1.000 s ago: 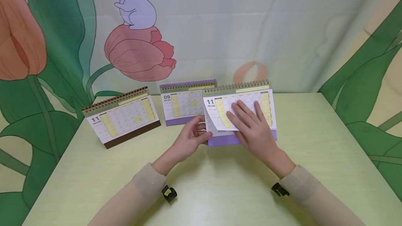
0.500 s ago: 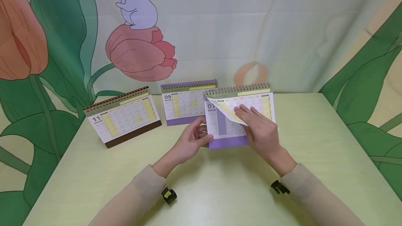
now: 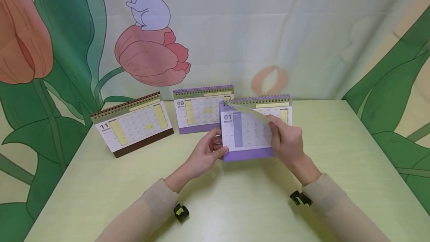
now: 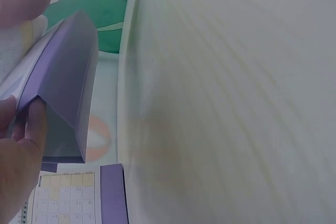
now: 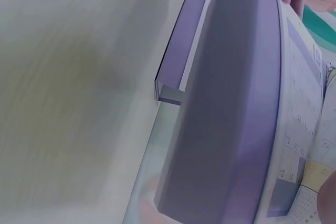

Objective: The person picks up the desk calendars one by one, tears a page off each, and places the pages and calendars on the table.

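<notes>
A purple desk calendar [image 3: 248, 155] with a spiral top is tilted in front of me, its page marked 01 showing. My left hand [image 3: 205, 153] grips its lower left edge, thumb on the front; the left wrist view has those fingers [image 4: 35, 121] behind the purple base [image 4: 68, 72]. Between thumb and fingers my right hand [image 3: 289, 141] pinches a lifted page [image 3: 252, 111], which curls up from the spiral over the 01 sheet. In the right wrist view the underside of the base [image 5: 220, 114] fills the middle, and the curled page [image 5: 317, 174] lies at the right edge.
Behind and left stands a second purple calendar [image 3: 198, 128], marked 09, partly overlapped by the held one. Farther left is a brown calendar [image 3: 144, 143] marked 11. A printed curtain [image 3: 208, 40] hangs beyond the back edge of the pale table [image 3: 215, 212].
My right hand has gone from lying flat on the page marked 11 to pinching it and lifting it, which uncovers the 01 page. The calendar has shifted slightly toward me; my left hand keeps its grip.
</notes>
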`<state>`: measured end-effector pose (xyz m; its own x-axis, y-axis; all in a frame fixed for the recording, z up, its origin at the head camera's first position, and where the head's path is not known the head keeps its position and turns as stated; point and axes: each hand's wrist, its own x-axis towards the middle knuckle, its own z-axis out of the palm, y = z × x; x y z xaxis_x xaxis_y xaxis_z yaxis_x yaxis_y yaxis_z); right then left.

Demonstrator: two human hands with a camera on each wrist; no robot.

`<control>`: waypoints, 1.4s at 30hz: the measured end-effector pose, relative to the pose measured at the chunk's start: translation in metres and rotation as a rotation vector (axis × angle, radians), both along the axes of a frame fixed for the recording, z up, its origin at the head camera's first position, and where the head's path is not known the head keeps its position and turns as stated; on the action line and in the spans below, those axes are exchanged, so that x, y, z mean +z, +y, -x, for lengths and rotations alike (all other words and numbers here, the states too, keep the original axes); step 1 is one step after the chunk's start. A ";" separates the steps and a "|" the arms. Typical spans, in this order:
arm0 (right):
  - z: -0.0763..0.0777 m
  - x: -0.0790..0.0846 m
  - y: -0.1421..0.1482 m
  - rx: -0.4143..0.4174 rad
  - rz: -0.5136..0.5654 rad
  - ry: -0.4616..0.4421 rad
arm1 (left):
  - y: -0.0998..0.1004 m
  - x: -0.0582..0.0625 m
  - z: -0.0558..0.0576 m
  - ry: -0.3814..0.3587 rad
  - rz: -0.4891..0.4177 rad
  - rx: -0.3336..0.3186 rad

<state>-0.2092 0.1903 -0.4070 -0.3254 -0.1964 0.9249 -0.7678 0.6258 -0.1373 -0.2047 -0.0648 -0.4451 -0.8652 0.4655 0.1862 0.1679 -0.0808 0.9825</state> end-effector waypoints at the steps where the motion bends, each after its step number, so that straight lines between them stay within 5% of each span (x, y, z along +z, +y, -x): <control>1: 0.000 -0.001 0.000 -0.009 0.022 -0.004 | 0.000 -0.001 0.000 0.007 0.004 0.002; 8: 0.005 -0.001 0.002 -0.075 0.177 -0.042 | 0.005 -0.001 0.000 0.049 0.035 0.037; 15: 0.010 0.023 0.001 -0.123 0.411 -0.084 | 0.008 -0.004 -0.005 -0.031 -0.024 0.062; 26: 0.012 0.040 0.007 -0.096 0.668 -0.385 | 0.003 0.007 -0.003 0.034 0.076 0.121; 42: 0.033 0.051 0.042 -0.017 1.159 -0.553 | -0.008 0.004 -0.005 -0.028 0.181 0.185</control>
